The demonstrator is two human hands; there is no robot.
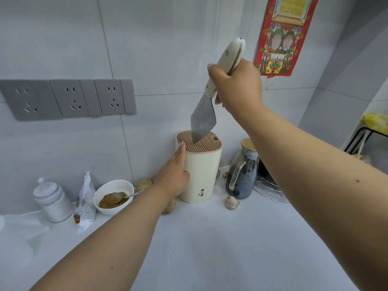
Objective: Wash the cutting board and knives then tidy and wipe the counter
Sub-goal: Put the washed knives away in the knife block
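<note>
- Here the right hand is raised well above the bench, its forearm running in from 4 o'clock of the view and the wrist bent down toward the wall.
- Its grip is clamped round the cream handle of a knife; the handle's butt sticks out above the fist toward 1 o'clock, and the broad grey blade hangs below the fist toward 7 o'clock.
- The blade is tilted, and its tip sits in the ribbed top of the knife block, near the middle of the slots; most of the blade is outside the block.
- The left hand comes in from 7 o'clock of the view, forearm stretched forward over the bench.
- Its palm lies flat against the left wall of the knife block, fingers straight and together, pointing up to the rim at 12 o'clock; the grip is spread rather than closed, pressed on the block's side.
- The knife block stands upright on the bench close to the tiled wall, directly under the right fist.
- At 9 o'clock of the block sits a white bowl of brown paste with a spoon in it; at 3 o'clock stands a glass jug with a gold lid.
- A garlic bulb lies on the bench just in front of the jug.
</note>
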